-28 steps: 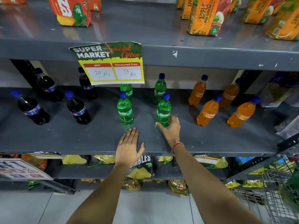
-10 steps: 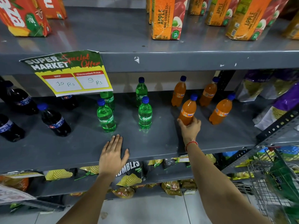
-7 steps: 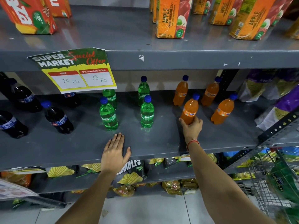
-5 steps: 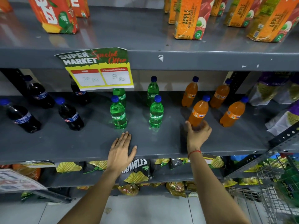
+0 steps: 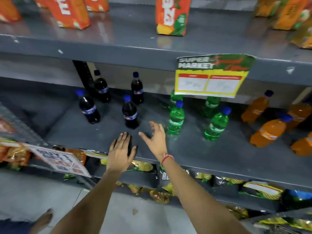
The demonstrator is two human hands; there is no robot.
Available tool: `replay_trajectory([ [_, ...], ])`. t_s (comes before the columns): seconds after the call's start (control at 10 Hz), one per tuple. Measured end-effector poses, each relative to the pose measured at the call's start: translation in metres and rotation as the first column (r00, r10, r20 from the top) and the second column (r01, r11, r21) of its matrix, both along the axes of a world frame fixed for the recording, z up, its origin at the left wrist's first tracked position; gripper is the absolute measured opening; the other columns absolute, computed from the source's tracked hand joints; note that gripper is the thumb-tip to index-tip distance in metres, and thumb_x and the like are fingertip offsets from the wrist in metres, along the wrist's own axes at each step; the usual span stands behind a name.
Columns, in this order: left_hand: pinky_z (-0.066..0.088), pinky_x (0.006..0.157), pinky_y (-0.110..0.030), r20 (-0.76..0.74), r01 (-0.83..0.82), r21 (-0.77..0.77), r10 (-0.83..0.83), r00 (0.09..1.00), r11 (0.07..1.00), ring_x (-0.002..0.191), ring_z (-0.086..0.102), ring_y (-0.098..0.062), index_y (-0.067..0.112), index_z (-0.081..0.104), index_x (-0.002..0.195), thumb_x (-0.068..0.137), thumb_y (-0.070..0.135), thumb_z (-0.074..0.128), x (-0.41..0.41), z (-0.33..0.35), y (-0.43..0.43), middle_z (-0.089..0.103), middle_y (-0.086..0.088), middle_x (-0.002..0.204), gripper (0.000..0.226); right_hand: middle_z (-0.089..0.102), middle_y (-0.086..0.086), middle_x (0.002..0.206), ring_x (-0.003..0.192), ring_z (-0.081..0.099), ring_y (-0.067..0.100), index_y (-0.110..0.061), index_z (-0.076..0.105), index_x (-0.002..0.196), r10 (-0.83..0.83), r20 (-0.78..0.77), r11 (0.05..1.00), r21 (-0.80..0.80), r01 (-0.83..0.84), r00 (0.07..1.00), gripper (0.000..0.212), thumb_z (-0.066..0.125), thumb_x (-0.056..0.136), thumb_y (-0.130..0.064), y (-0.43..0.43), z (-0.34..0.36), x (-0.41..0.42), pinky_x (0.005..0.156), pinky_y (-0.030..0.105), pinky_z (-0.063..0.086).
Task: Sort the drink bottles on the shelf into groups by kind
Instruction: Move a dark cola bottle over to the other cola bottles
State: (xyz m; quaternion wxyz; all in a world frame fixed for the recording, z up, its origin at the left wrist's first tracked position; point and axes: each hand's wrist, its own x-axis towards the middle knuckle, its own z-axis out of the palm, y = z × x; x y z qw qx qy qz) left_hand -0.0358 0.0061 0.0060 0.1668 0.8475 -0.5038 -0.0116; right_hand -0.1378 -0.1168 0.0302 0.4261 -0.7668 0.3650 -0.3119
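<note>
On the grey middle shelf (image 5: 194,149) stand three groups of small blue-capped bottles. Several dark cola bottles (image 5: 130,113) are at the left, several green soda bottles (image 5: 175,119) in the middle, several orange soda bottles (image 5: 268,130) at the right. My left hand (image 5: 120,150) lies flat on the shelf's front edge, fingers apart. My right hand (image 5: 156,137), with a red thread at the wrist, hovers open just in front of the gap between the nearest cola bottle and the nearest green bottle, touching neither.
A yellow price sign (image 5: 212,76) hangs from the upper shelf and hides the tops of the back green bottles. Orange juice cartons (image 5: 171,16) stand on the top shelf. Snack bags (image 5: 146,166) fill the lower shelf. Another sign (image 5: 59,160) hangs at the lower left.
My right hand has let go of the front orange bottle and moved left to the cola and green bottles. My view has swung left. The left hand stays on the shelf edge.
</note>
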Motion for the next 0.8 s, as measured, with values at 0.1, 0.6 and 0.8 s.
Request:
replay_trajectory([
  [0.1, 0.032, 0.103, -0.046, 0.005, -0.001, 0.024, 0.001, 1.0, 1.0, 0.129, 0.042, -0.03, -0.001, 0.051, 0.129, 0.096, 0.051, 0.015, 0.016, -0.003, 0.007, 0.05, -0.019, 0.136, 0.071, 0.045, 0.015, 0.13, 0.125, 0.043, 0.029, -0.005, 0.04, 0.135, 0.049, -0.027, 0.996, 0.07, -0.047, 0.998, 0.077, 0.078, 0.073, -0.031, -0.005, -0.001, 0.039, 0.106, 0.038, 0.038],
  [0.6, 0.023, 0.104, -0.038, 0.025, 0.014, -0.021, -0.014, 1.0, 1.0, 0.127, 0.045, -0.028, 0.0, 0.053, 0.127, 0.092, 0.04, 0.033, 0.03, -0.01, 0.011, 0.053, -0.017, 0.133, 0.058, 0.068, 0.013, 0.107, 0.103, 0.062, 0.025, -0.007, 0.057, 0.11, 0.037, -0.027, 0.996, 0.078, -0.035, 0.999, 0.05, 0.08, 0.07, -0.026, -0.005, -0.005, 0.084, 0.085, 0.028, 0.049],
  [0.8, 0.041, 0.095, -0.044, -0.08, 0.049, -0.091, -0.056, 0.995, 0.995, 0.117, 0.054, -0.032, 0.001, 0.057, 0.123, 0.09, 0.041, 0.033, 0.037, 0.0, 0.014, 0.059, -0.019, 0.124, 0.057, 0.062, 0.01, 0.123, 0.116, 0.056, 0.022, -0.01, 0.051, 0.124, 0.024, 0.022, 0.999, 0.045, -0.024, 0.999, 0.064, 0.079, 0.071, -0.031, -0.002, 0.005, 0.062, 0.099, 0.042, 0.048],
])
